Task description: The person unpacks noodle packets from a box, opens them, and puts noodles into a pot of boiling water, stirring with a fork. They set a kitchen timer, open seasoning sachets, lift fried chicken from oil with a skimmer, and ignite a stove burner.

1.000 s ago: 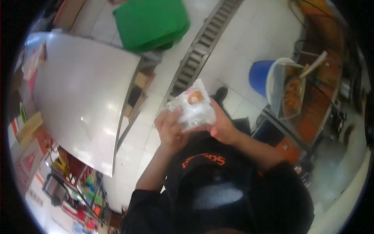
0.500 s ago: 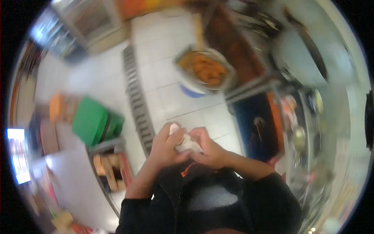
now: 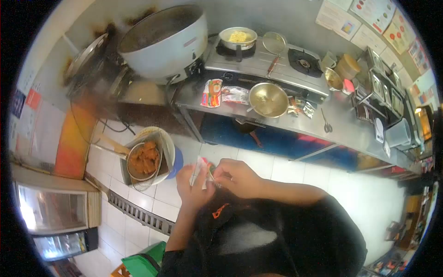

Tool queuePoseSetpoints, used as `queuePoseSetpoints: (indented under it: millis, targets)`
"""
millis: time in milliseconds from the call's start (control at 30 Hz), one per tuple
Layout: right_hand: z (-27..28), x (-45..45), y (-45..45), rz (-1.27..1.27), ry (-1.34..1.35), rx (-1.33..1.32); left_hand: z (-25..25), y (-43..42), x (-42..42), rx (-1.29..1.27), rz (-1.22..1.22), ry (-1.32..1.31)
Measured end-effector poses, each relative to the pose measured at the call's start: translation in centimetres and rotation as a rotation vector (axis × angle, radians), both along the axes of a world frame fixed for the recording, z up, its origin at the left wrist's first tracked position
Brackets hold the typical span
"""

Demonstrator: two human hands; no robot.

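Note:
In front of my chest, a small crumpled white packet (image 3: 202, 162) with patches of red and green sits between my two hands. My left hand (image 3: 194, 188) is closed around its left side. The fingers of my right hand (image 3: 236, 179) pinch its right side. Much of the packet is hidden by the fingers, and its contents do not show. Beyond my hands, a metal pan (image 3: 268, 100) with liquid in it stands on the steel counter (image 3: 341, 134). Left of the pan lie a red noodle packet (image 3: 212, 93) and a silvery wrapper (image 3: 235, 94).
Noodles lie in a pan (image 3: 238, 39) on the stove, beside a strainer (image 3: 274, 44). Scissors (image 3: 326, 121) rest on the counter. A large grey pot (image 3: 166, 46) stands back left. Fried pieces fill a basket strainer (image 3: 144, 160) over a container on the left, near a floor drain (image 3: 138, 214).
My view has swung to the right, so the counter and stove now lie ahead. Both hands still hold the packet, and my right fingers have shifted to a pinch on its side.

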State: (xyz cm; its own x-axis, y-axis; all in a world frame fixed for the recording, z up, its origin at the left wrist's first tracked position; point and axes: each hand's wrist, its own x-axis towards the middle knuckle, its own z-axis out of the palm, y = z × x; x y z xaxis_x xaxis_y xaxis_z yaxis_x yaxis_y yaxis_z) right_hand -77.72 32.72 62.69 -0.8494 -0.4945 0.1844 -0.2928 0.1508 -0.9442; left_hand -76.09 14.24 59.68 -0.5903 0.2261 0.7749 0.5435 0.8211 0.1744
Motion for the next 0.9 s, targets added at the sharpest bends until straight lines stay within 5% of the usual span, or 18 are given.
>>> queuePoseSetpoints:
  millis: [133,200,300,500,667,767,900]
  targets:
    - [-0.2,-4.3,2.0,-0.114,-0.014,-0.035,-1.0,2.0,-5.9,0.039,-0.186,-0.026]
    - [-0.4,-6.9,2.6,-0.108,0.228,-0.034,-0.6,3.1,-9.1,0.240,-0.273,-0.184]
    - [0.1,-10.7,3.5,-0.151,0.172,-0.013,0.2,3.8,-14.4,0.450,-0.389,-0.382]
    - [-0.6,-17.7,4.8,-0.294,0.248,-0.084,2.2,4.6,-25.0,0.127,-0.664,-0.407]
    - [-0.9,-21.6,6.5,-0.516,0.418,-0.267,1.2,7.2,-30.5,0.280,-0.920,-0.403]
    - [0.8,-21.6,8.6,-0.468,0.391,-0.115,3.7,10.4,-29.9,0.397,-0.734,-0.138]
    - [0.9,-22.3,11.2,-0.466,0.402,0.087,1.8,10.1,-33.8,-0.013,-1.114,-0.133]
